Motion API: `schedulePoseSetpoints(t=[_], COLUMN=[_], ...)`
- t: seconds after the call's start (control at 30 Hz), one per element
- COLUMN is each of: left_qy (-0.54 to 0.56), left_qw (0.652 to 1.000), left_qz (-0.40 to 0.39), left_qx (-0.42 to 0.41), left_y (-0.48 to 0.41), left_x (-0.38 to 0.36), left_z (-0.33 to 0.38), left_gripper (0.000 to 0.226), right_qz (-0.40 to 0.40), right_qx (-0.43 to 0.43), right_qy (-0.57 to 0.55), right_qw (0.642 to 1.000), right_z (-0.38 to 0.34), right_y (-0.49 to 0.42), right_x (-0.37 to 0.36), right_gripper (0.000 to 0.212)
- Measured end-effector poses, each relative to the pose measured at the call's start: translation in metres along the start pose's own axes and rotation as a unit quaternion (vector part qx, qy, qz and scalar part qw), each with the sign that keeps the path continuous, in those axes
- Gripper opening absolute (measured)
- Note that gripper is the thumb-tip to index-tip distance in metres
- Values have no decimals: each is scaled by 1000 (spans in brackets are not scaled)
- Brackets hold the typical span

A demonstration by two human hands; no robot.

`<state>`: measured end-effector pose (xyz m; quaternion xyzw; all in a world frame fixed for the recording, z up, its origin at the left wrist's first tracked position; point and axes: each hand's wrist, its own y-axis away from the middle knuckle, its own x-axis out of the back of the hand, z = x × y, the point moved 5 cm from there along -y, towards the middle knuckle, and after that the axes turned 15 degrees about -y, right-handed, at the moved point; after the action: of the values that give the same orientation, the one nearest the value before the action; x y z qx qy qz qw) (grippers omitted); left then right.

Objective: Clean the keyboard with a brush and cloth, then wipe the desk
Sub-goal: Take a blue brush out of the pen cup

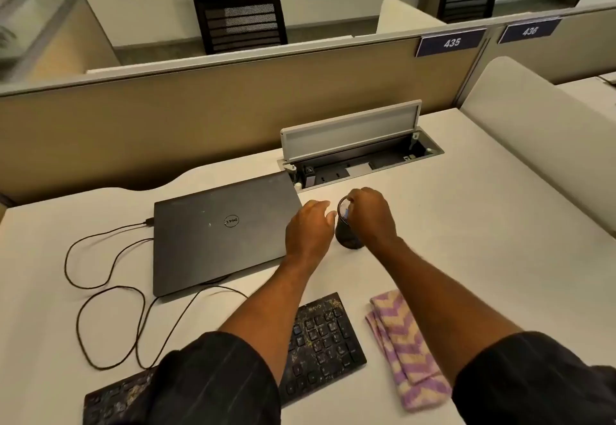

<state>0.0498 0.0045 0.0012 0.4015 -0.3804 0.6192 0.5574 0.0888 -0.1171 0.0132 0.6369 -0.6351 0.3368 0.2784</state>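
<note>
— What's the surface and the room like, starting from the left?

— A pale desk. A black cable loops at the left beside a closed laptop. Behind them is a tan partition, and right of the laptop a cable box with its lid raised. A mesh chair stands beyond the partition.

— And the hands?

— The left hand hovers with relaxed fingers just left of a dark cup. The right hand bunches its fingers over the cup's mouth, pinching a blue item; it's too blurred to tell if that's the brush.

— The keyboard?

— The speckled keyboard lies near the front edge under the left forearm, well apart from both hands. A folded purple-and-cream cloth lies just right of it.
</note>
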Motion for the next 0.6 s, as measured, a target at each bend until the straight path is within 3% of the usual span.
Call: schedulePoseSetpoints(t=[0.17, 0.4, 0.6], left_qy=[-5, 13, 17], left_qw=[1000, 1000, 1000], left_qz=[-21, -5, -16], left_qx=[3, -5, -3], left_y=[-9, -11, -11], left_x=[-11, -21, -23], left_z=[7, 13, 14], left_gripper=[39, 33, 32], right_qz=[-113, -151, -133], right_qx=[-69, -17, -11], right_qy=[21, 18, -11], right_qw=[991, 988, 991], right_z=[17, 21, 22], right_y=[-20, -25, -26], right_x=[-5, -14, -5], right_gripper=[32, 21, 19])
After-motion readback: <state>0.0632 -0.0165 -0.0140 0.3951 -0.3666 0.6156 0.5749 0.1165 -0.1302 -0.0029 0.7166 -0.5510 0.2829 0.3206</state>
